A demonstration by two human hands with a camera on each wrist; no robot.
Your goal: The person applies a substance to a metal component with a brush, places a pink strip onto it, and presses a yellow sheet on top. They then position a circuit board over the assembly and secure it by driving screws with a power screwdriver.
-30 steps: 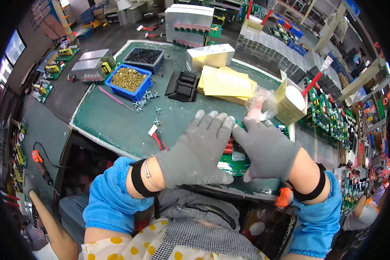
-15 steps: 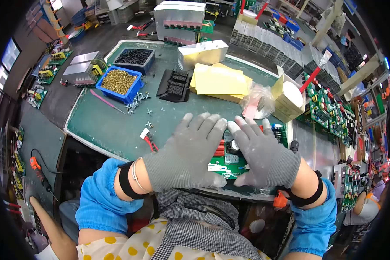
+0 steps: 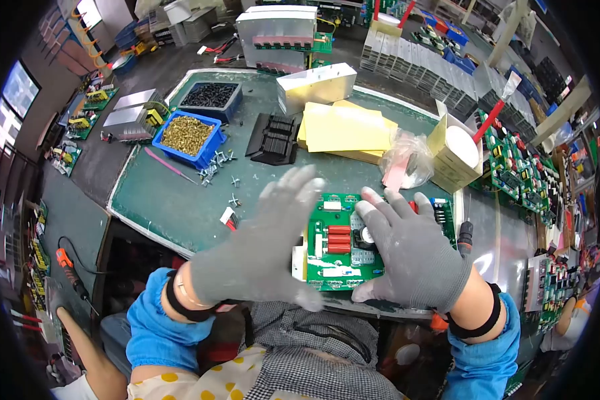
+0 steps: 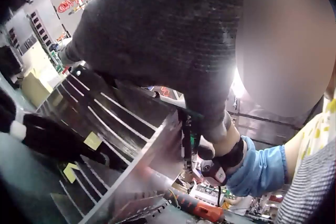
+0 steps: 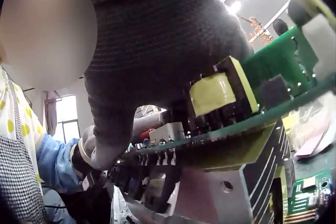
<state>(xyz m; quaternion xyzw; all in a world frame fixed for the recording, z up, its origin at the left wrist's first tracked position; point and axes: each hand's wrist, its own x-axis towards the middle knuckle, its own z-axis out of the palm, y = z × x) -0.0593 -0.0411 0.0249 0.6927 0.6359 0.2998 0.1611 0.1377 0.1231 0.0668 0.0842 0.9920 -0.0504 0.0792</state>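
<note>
the left hand [image 3: 257,243] has drawn off leftward, baring more of the green circuit board [image 3: 343,260] on the surface's [image 3: 180,213] near side, long axis left to right, from beside those straight fingers to under the closer right hand's [image 3: 410,250] spread fingers.

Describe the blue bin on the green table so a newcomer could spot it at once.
On the green table, look toward the far left corner, beyond the left hand. There the blue bin stands by a pink stick, in front of the dark bin. Its bright walls and gold-coloured pieces set it apart from that neighbour, which holds black pieces.
</note>
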